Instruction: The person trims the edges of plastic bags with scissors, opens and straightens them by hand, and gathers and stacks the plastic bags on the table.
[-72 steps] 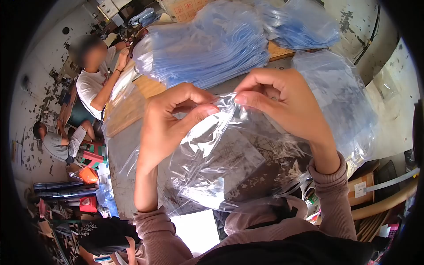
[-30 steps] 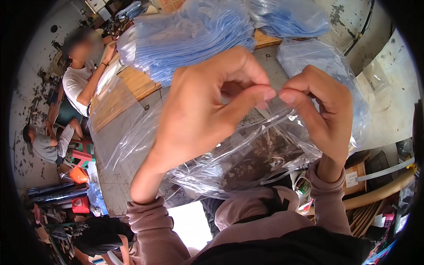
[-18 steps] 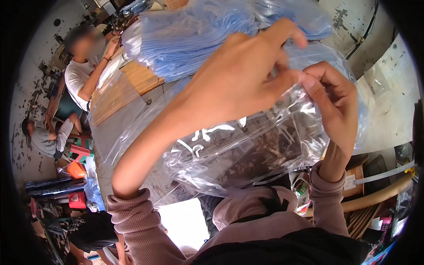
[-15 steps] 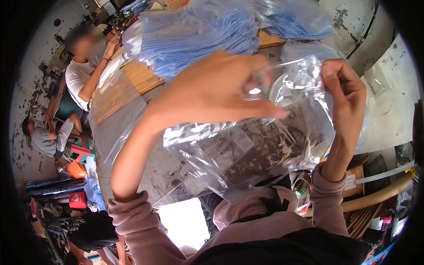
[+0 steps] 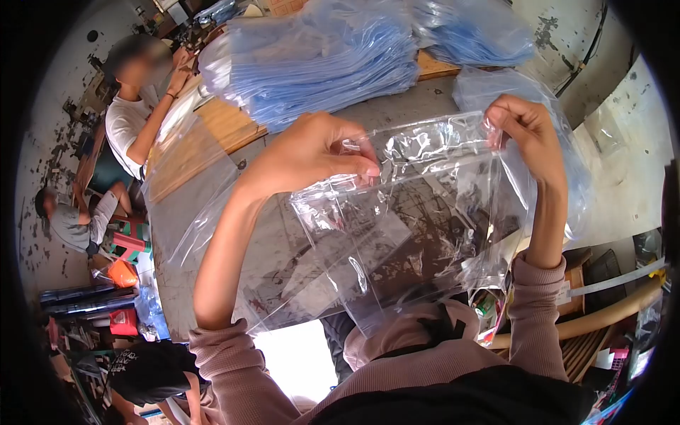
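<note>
Between my hands hangs a clear plastic bag, its upper band stretched roughly level above the grey table. My left hand pinches the band on its left part, thumb against fingers. At the upper right corner, my right hand grips the band between thumb and fingertips. The lower part of the bag drops toward my lap, and the tabletop shows through it. Just beyond my right hand lies a loose bluish plastic sheet on the table.
A tall stack of bluish plastic bags lies at the back, with a second stack to its right. Clear sheets and a wooden board are on the left. A person in a white shirt sits beyond the board; others are farther left.
My left hand has moved left along the bag's upper band and closed on it. My right hand has shifted slightly left and down. The bag now hangs flatter and more spread.
</note>
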`<act>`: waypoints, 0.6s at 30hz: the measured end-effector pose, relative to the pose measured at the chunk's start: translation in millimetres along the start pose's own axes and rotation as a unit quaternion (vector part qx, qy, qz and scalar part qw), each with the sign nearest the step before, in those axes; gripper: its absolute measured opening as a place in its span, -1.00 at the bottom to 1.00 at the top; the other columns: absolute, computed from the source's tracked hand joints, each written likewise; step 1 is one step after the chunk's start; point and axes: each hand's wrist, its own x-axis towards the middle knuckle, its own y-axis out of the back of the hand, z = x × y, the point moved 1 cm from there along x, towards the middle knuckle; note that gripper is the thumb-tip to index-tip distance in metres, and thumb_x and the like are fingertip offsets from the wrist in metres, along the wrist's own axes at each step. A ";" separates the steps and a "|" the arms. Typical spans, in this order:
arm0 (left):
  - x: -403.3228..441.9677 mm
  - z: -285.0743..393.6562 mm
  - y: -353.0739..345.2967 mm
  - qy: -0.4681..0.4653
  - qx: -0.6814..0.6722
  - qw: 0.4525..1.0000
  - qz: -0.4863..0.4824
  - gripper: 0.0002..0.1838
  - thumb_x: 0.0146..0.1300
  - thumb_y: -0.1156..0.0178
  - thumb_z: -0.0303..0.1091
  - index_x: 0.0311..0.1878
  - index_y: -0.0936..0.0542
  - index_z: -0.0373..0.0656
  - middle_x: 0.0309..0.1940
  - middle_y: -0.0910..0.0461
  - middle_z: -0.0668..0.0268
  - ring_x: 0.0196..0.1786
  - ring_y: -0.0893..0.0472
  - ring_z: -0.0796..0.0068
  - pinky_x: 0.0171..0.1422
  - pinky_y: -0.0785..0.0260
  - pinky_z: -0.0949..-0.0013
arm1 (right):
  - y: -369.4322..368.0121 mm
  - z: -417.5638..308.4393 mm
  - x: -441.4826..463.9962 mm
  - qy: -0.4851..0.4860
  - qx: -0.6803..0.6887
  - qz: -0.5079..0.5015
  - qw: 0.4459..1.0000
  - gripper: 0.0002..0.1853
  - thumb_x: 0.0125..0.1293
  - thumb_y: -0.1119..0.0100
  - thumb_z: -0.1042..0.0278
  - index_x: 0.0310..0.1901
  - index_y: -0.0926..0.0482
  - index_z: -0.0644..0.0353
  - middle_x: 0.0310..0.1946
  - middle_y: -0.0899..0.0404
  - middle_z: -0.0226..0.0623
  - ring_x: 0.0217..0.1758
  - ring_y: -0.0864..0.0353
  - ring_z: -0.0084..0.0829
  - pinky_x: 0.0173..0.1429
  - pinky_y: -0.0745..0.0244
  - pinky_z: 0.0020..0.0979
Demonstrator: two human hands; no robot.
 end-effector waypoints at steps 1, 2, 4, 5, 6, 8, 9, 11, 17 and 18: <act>-3.3 -1.3 1.8 -0.002 0.017 1.000 -0.011 -0.80 0.19 -0.26 -0.37 -0.20 -0.61 -0.31 -0.47 -0.66 0.21 -0.38 -0.63 0.62 -0.38 -0.43 0.52 | -2.1 -0.4 -2.1 0.001 0.001 -0.002 1.000 -0.74 0.32 -0.12 0.27 -0.38 -0.59 0.32 -0.55 -0.51 -0.44 -0.46 -0.42 -0.69 -0.33 -0.33 -0.59; -5.3 -2.9 3.7 -0.001 0.017 1.000 -0.009 -0.80 0.19 -0.26 -0.37 -0.20 -0.61 -0.31 -0.47 -0.66 0.21 -0.38 -0.63 0.62 -0.38 -0.43 0.52 | -4.2 -2.6 -5.4 -0.002 0.038 0.008 0.999 -0.72 0.33 -0.11 0.26 -0.40 -0.58 0.32 -0.57 -0.52 -0.41 -0.51 -0.47 -0.64 -0.38 -0.36 -0.56; -11.1 -7.2 5.6 0.012 0.008 1.000 -0.004 -0.76 0.25 -0.22 -0.32 -0.13 -0.62 -0.29 -0.45 -0.66 0.25 -0.38 -0.62 0.66 -0.38 -0.42 0.54 | -4.9 -2.6 -7.6 -0.011 0.077 0.015 0.997 -0.71 0.34 -0.09 0.25 -0.42 -0.57 0.31 -0.60 -0.53 -0.38 -0.55 -0.52 -0.60 -0.43 -0.39 -0.54; -15.8 -8.6 7.8 0.015 0.006 1.000 -0.004 -0.76 0.25 -0.22 -0.32 -0.13 -0.62 -0.29 -0.45 -0.66 0.25 -0.38 -0.62 0.66 -0.38 -0.42 0.54 | -1.1 0.5 -6.9 -0.027 0.085 0.015 0.996 -0.70 0.35 -0.09 0.23 -0.41 -0.58 0.30 -0.62 -0.53 -0.37 -0.57 -0.51 -0.59 -0.45 -0.39 -0.54; -22.0 -9.5 12.2 0.045 0.012 0.999 0.026 -0.75 0.27 -0.19 -0.30 -0.11 -0.62 -0.29 -0.44 -0.65 0.27 -0.37 -0.61 0.66 -0.35 -0.45 0.54 | 3.3 3.9 -5.9 -0.042 0.092 0.016 0.995 -0.69 0.35 -0.08 0.21 -0.41 -0.59 0.29 -0.64 -0.53 -0.37 -0.59 -0.51 -0.58 -0.46 -0.38 -0.53; -36.7 -17.4 19.6 0.099 -0.063 0.991 0.067 -0.68 0.32 -0.14 -0.28 0.05 -0.53 -0.25 -0.38 -0.64 0.28 -0.29 -0.64 0.53 -0.24 -0.53 0.44 | 14.2 16.3 -2.7 -0.050 0.096 0.027 0.994 -0.68 0.35 -0.08 0.18 -0.41 -0.59 0.28 -0.65 -0.52 -0.37 -0.59 -0.50 -0.58 -0.46 -0.37 -0.54; -41.7 -29.6 17.3 0.096 -0.061 0.991 0.064 -0.68 0.32 -0.14 -0.28 0.05 -0.53 -0.25 -0.38 -0.64 0.28 -0.29 -0.64 0.53 -0.24 -0.53 0.44 | 18.2 21.6 -0.9 -0.058 0.101 0.040 0.992 -0.67 0.35 -0.07 0.16 -0.41 -0.60 0.26 -0.67 -0.52 -0.37 -0.59 -0.49 -0.58 -0.46 -0.36 -0.54; -48.4 -45.9 7.8 -0.050 -0.219 0.971 0.081 -0.57 0.34 -0.10 -0.30 0.23 -0.36 -0.21 -0.29 -0.65 0.18 -0.20 -0.67 0.34 -0.15 -0.56 0.33 | 20.9 26.6 1.7 -0.069 0.111 0.054 0.990 -0.68 0.34 -0.08 0.15 -0.40 -0.60 0.25 -0.67 -0.51 -0.37 -0.59 -0.48 -0.58 -0.46 -0.36 -0.53; -41.8 -40.1 -36.3 0.074 -0.208 0.953 0.209 -0.51 0.39 -0.01 -0.34 0.29 -0.15 -0.28 -0.21 -0.63 0.01 -0.16 -0.67 0.28 -0.18 -0.60 0.28 | 15.4 36.3 34.7 -0.085 -0.007 0.078 0.993 -0.64 0.39 0.00 0.10 -0.15 -0.63 0.25 -0.50 -0.60 -0.30 -0.45 -0.56 -0.50 -0.26 -0.43 -0.49; -38.3 -45.4 -41.1 0.083 -0.222 0.943 0.234 -0.53 0.39 -0.01 -0.36 0.28 -0.16 -0.29 -0.24 -0.64 0.04 -0.18 -0.67 0.32 -0.22 -0.60 0.30 | 12.7 35.2 37.8 -0.076 -0.121 0.101 0.985 -0.60 0.41 0.05 0.08 -0.05 -0.61 0.26 -0.37 -0.67 -0.21 -0.34 -0.65 -0.38 -0.15 -0.48 -0.45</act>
